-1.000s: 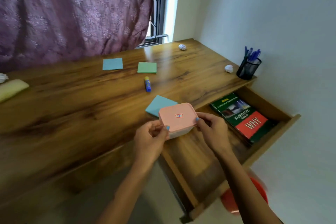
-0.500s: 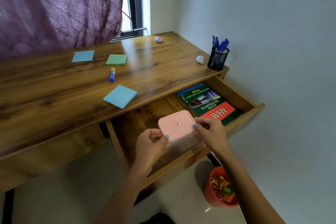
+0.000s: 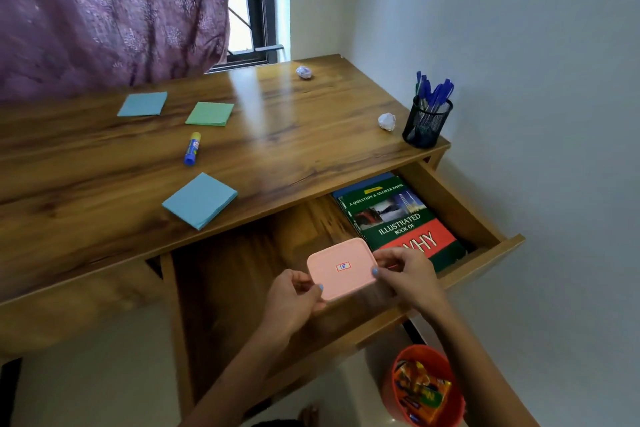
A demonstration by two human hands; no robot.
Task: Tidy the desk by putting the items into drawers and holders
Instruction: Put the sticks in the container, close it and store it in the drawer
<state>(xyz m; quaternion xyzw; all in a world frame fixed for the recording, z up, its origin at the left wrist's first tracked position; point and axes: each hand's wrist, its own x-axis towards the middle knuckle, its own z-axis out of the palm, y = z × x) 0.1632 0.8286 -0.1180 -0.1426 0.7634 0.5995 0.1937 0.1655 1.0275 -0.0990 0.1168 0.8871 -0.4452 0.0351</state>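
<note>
Lowered since the earlier frames, the pink lidded box now sits down inside the open drawer, beside the green book, where before it was held at the desk's front edge. Left hand grips the box's near-left corner, thumb on the lid and fingers curled beneath; right hand grips the right edge in the same manner, its thumb on the lid rim. Both forearms reach in from the lower edge of the view. Whether the box rests on the drawer floor cannot be told. A small red-bordered label marks the lid centre. The book lies flat against the drawer's right side, on top of a blue book of which only an edge shows.

On the wooden desk: a blue sticky-note pad near the front edge, a glue stick behind it, then a green pad and a second blue pad. Two crumpled paper balls lie toward the right and rear. A black mesh holder with blue pens stands at the right corner. A purple curtain covers the window; an orange bin with wrappers stands on the floor below the drawer.
</note>
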